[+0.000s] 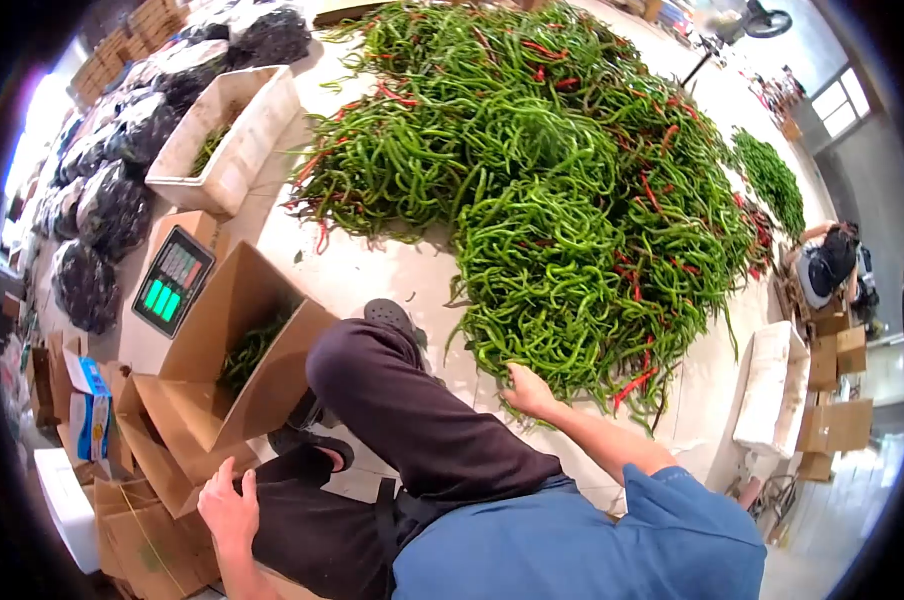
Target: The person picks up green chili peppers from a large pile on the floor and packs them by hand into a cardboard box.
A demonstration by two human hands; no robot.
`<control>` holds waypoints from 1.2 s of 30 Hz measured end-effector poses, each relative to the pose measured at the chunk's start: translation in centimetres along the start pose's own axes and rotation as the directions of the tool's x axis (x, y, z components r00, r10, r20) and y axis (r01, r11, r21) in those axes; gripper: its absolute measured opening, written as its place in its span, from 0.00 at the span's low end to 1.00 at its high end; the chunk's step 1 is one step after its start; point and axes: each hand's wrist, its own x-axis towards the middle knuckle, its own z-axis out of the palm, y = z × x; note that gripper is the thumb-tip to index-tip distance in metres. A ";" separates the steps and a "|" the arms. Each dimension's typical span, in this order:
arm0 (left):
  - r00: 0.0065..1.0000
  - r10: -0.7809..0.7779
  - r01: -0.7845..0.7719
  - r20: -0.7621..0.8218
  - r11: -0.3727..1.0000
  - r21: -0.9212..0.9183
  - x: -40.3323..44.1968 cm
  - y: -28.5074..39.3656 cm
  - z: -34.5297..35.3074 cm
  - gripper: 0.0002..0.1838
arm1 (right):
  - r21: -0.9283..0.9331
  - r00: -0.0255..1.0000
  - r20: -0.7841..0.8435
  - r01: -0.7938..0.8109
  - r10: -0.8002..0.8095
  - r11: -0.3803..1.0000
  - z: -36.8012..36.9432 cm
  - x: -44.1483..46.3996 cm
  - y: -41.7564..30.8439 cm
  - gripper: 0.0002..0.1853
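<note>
A large heap of green chili peppers (542, 220), with some red ones mixed in, lies on the pale floor. My right hand (527, 391) touches the heap's near edge, fingers curled together; what they hold, if anything, is too small to name. At the lower left, my left hand (230, 502) is empty with its fingers apart, just below an open cardboard box (282, 370). Green peppers (249, 357) lie inside that box. Behind the box, a scale display (174, 280) shows lit green digits.
A white foam box (227, 190) with a few peppers stands at the upper left, beside black plastic bags (117, 210). More cartons (147, 530) lie at the lower left. Another foam box (772, 390) is at the right, and a person (827, 265) is behind it.
</note>
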 end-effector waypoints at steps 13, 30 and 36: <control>0.993 -0.092 0.084 -0.070 0.991 -0.105 -0.8 -0.3 0.3 0.17 | -0.028 0.781 -0.618 -0.128 0.084 0.991 -21.1 12.9 3.5 0.44; 0.991 -0.136 0.136 0.013 0.990 0.038 -0.7 0.1 -1.4 0.16 | -0.389 0.866 -0.440 -0.424 0.239 0.818 -24.7 27.3 2.8 0.60; 0.987 -0.150 0.149 0.054 0.988 0.032 1.2 0.9 -1.6 0.16 | -0.371 0.939 -0.207 -0.334 0.273 0.866 -27.2 30.5 4.8 0.51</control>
